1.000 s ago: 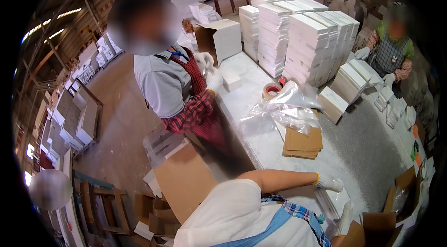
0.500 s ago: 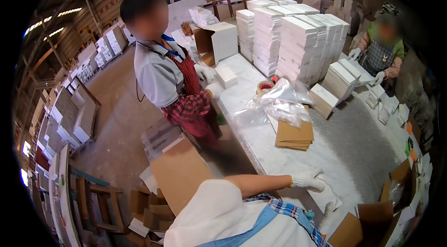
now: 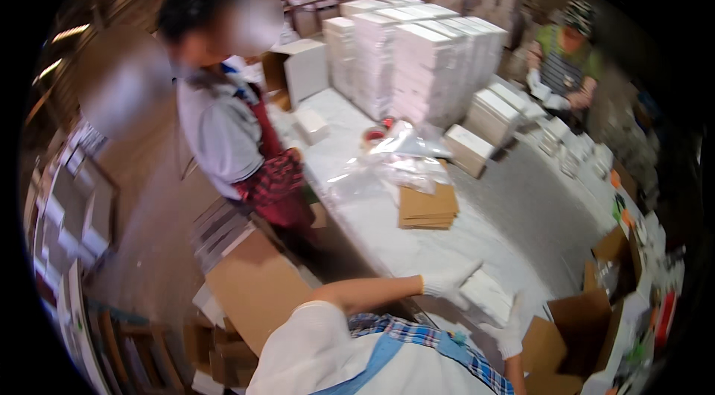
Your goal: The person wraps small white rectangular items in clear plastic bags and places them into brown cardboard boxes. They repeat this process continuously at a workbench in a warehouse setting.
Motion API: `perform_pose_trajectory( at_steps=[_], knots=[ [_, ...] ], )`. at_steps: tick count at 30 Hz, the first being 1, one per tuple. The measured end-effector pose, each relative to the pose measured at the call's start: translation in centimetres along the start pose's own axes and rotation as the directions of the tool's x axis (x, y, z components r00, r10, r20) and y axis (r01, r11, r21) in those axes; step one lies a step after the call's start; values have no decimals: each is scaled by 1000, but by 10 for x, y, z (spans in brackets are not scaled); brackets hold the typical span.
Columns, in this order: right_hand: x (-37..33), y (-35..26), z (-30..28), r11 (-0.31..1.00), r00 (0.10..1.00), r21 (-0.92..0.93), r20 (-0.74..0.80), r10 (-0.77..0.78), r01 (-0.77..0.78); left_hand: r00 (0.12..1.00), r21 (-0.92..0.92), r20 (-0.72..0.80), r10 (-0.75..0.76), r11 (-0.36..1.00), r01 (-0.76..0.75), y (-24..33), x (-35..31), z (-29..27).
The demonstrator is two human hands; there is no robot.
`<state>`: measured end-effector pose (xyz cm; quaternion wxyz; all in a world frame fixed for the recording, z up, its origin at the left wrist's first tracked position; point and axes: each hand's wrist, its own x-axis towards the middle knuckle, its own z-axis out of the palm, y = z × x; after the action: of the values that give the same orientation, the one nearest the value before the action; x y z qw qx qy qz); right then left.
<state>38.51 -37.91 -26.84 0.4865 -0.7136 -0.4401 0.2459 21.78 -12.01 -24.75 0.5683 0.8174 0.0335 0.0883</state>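
Note:
Both my hands wear white knit gloves. My left hand (image 3: 448,283) grips the left end of a white, grey-veined stone tile (image 3: 488,296), fingers closed on it. At the tile's right end is my right hand (image 3: 509,329), its fingers bent around that edge. The tile is held just over the near part of the white stone table (image 3: 477,246); motion blur hides whether it is one piece or several. Beyond my left hand lies a small pile of brown cardboard sheets (image 3: 427,207), with clear plastic bags (image 3: 406,160) partly over it.
Tall stacks of white tiles (image 3: 424,59) stand on the table's far part. An open carton (image 3: 547,343) sits beside my right hand. Tape rolls (image 3: 374,136) lie near the bags. A co-worker in a red checked apron (image 3: 275,186) stands left; another co-worker (image 3: 564,59) is far right.
The view has swung right, so the scene sits further left. The tile now shows clearly between my two hands, and my right hand has come more into sight. The far co-worker's hands have drawn together.

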Motion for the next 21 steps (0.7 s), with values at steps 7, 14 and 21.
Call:
perform_pose_trajectory(
  at_steps=[7,14,21],
  knots=[
    [-8,-27,6,967,980,-175,37,194,-185,947,-2,170,-274,960,278,49,-25,-9],
    [-16,-17,26,973,962,44,-145,231,-227,985,176,149,-82,983,55,7,-7,7],
    [-19,-26,7,918,948,-242,-28,318,-315,968,293,250,-34,955,-42,-10,3,-3]
  ],
)
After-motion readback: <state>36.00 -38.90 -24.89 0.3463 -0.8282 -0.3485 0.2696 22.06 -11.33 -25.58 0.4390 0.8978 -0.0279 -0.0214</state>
